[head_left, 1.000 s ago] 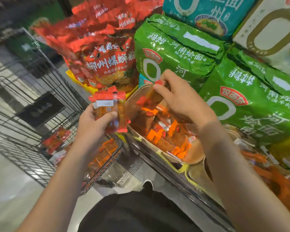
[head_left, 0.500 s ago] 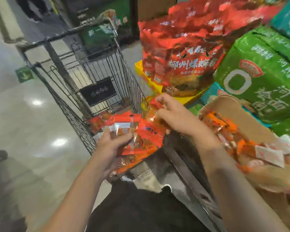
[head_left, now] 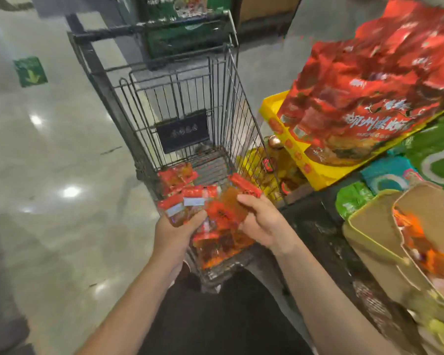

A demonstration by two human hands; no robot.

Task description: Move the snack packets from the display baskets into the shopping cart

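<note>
Both hands are over the near end of the wire shopping cart. My left hand grips a bunch of small red snack packets with white labels. My right hand pinches a red-and-brown snack packet beside that bunch. More red and orange packets lie on the cart floor below the hands, and a few lie farther in. The beige display baskets with orange packets stand at the right edge, blurred.
Big red noodle bags sit on a yellow tray to the right of the cart. Green bags are stacked behind the baskets. A dark shelf edge runs between cart and baskets. Glossy floor spreads to the left.
My right hand has left the display basket and carried a packet over to the cart. My left hand moved its bunch above the cart. The view swung left.
</note>
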